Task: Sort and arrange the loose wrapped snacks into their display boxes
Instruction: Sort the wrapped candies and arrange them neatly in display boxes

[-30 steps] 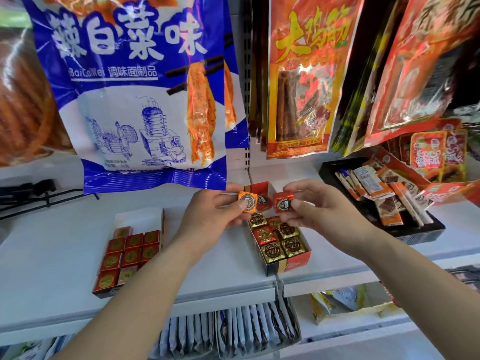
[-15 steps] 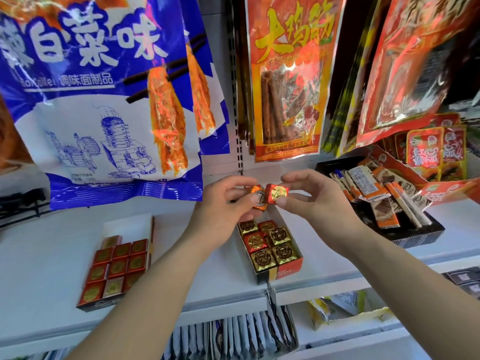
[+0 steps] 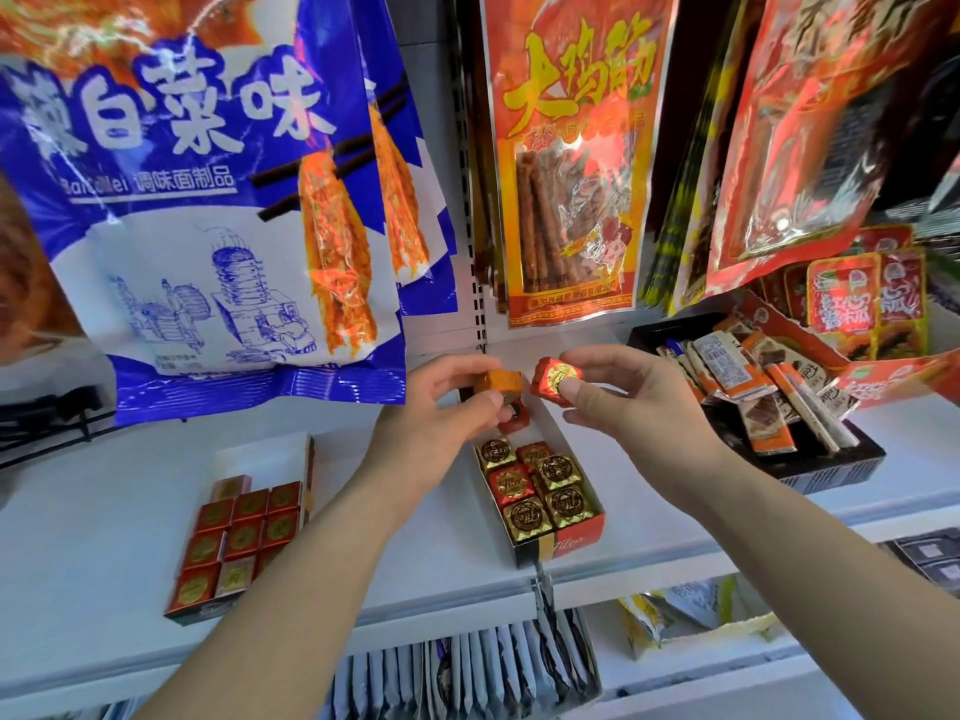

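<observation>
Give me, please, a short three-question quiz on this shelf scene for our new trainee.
1. True or false: the right hand pinches a red wrapped snack.
2. The uppermost snack in the left hand is: A orange; B blue; C green.
3. Fill in: the stick-shaped snacks lie in a ____ tray.
Key: 1 true; 2 A; 3 black.
</observation>
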Action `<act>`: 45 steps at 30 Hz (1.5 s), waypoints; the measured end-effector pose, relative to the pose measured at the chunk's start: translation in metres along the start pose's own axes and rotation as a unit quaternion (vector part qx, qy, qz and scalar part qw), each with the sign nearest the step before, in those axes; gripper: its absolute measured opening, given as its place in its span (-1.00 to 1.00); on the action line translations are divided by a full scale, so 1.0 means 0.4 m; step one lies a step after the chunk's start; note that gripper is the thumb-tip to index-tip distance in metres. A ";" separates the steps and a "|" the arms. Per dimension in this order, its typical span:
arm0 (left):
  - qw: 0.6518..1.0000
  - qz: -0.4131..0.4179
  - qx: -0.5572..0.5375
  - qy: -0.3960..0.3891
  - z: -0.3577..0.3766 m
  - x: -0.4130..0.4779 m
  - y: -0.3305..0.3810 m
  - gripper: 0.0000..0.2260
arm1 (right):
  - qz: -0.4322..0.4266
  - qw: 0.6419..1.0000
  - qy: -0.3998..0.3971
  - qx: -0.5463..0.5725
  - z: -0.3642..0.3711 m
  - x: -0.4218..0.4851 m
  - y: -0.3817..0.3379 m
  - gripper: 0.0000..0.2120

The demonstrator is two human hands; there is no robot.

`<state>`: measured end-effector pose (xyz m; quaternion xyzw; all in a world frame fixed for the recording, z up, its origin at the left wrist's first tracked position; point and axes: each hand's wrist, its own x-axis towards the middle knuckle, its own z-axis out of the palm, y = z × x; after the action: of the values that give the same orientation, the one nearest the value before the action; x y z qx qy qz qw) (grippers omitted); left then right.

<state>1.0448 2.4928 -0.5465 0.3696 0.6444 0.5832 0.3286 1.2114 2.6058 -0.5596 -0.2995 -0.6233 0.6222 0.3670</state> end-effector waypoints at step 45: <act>0.981 -0.027 0.193 -0.008 -0.076 0.039 -0.131 -0.76 | 0.023 0.800 -0.168 -0.575 0.145 0.116 0.015 -0.63</act>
<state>1.0060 2.4881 -0.5951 0.4132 0.7520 0.4360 0.2715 1.1370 2.6122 -0.5592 -0.3607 -0.9114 0.1980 0.0022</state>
